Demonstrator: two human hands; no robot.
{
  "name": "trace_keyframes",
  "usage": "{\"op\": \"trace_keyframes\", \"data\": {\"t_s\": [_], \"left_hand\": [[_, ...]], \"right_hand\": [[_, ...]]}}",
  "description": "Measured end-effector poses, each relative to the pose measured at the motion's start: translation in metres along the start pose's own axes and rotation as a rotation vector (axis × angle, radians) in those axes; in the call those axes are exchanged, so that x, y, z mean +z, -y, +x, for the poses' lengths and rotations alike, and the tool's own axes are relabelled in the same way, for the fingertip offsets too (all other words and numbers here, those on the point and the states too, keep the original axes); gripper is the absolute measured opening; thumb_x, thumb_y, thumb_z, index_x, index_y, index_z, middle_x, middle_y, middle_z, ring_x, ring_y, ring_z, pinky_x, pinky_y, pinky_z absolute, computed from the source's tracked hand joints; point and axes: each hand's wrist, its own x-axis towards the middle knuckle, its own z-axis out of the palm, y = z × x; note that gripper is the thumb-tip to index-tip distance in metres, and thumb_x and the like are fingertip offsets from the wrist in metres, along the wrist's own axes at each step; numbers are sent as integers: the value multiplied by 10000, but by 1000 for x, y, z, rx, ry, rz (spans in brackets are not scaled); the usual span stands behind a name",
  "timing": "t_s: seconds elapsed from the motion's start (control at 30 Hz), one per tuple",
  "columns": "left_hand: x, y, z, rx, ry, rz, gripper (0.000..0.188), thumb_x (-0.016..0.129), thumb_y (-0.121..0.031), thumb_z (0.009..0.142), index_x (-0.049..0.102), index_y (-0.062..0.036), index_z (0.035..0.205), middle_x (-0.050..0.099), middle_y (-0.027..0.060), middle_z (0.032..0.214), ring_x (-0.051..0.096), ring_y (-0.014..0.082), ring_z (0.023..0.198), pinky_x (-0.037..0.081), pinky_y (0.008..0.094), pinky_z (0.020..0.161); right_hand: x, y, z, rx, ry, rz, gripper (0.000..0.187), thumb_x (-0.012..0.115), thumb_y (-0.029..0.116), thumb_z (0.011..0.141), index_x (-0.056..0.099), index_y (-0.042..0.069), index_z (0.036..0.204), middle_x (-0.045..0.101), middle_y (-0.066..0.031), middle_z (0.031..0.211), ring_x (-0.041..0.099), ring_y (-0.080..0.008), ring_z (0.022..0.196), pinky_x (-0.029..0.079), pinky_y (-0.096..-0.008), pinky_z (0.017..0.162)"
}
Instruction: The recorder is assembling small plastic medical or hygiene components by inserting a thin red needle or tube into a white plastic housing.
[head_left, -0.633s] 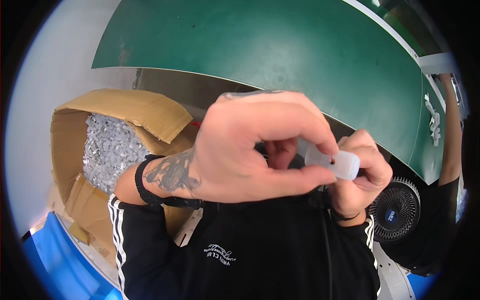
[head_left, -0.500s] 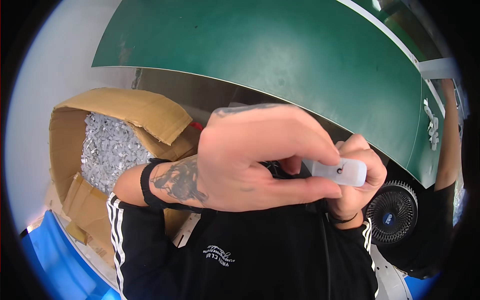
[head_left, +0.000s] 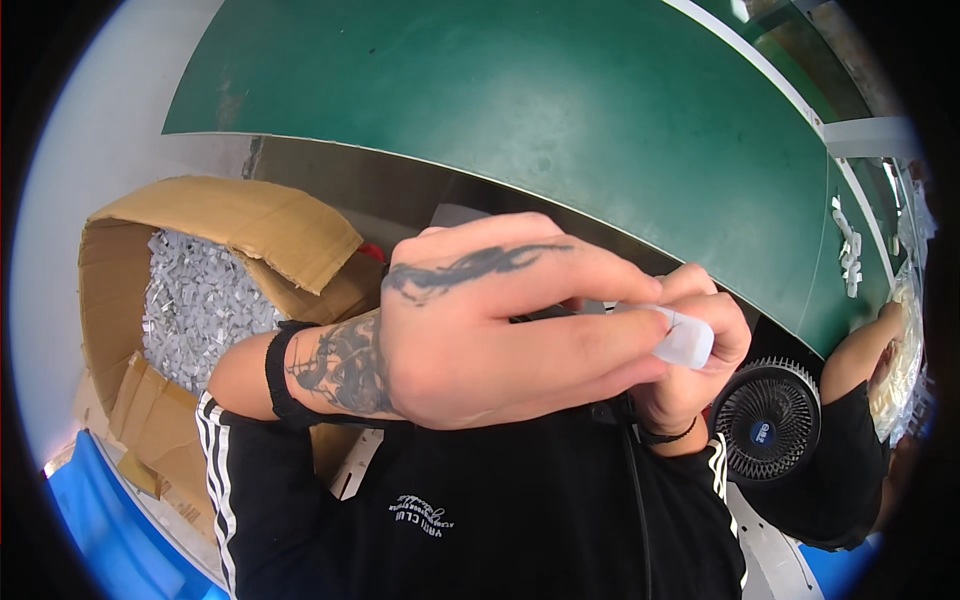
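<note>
In front of my chest, my left hand [head_left: 470,325] reaches to the right and pinches a small whitish, translucent plastic piece [head_left: 686,343] between thumb and fingers. A thin dark mark shows on the piece, close to the fingertips. Just beyond it, my right hand [head_left: 728,330] is closed, its curled fingers against the piece's outer end. My left hand covers part of the right hand's fingers and the inner end of the piece.
To the left, an open cardboard box [head_left: 110,290] holds a heap of small whitish pieces [head_left: 205,310]. A green table [head_left: 520,110] stretches ahead, with several white pieces [head_left: 848,250] at its right. A black fan [head_left: 765,420] sits at right, near a co-worker's arm [head_left: 858,355].
My left hand has rolled over, showing more of its back, and its fingers have closed further over the plastic piece. The co-worker's arm has dropped lower toward a clear bag.
</note>
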Motion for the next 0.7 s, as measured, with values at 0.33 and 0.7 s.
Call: {"op": "trace_keyframes", "data": {"t_s": [0.33, 0.7], "left_hand": [[4, -1, 7, -165, -38, -199, 374, 832, 10, 633, 678, 17, 974, 674, 139, 935, 667, 200, 760, 530, 257, 630], [3, -6, 12, -176, -8, -41, 391, 862, -77, 619, 689, -26, 966, 679, 110, 913, 654, 183, 739, 509, 266, 613]], "right_hand": [[-3, -1, 1, -143, 13, -172, 172, 689, -96, 710, 641, -20, 858, 648, -134, 810, 596, -173, 699, 472, -249, 565], [-5, 0, 1, -111, 18, -147, 171, 690, -97, 710, 640, -26, 857, 653, -142, 818, 597, -177, 697, 470, -249, 569]]}}
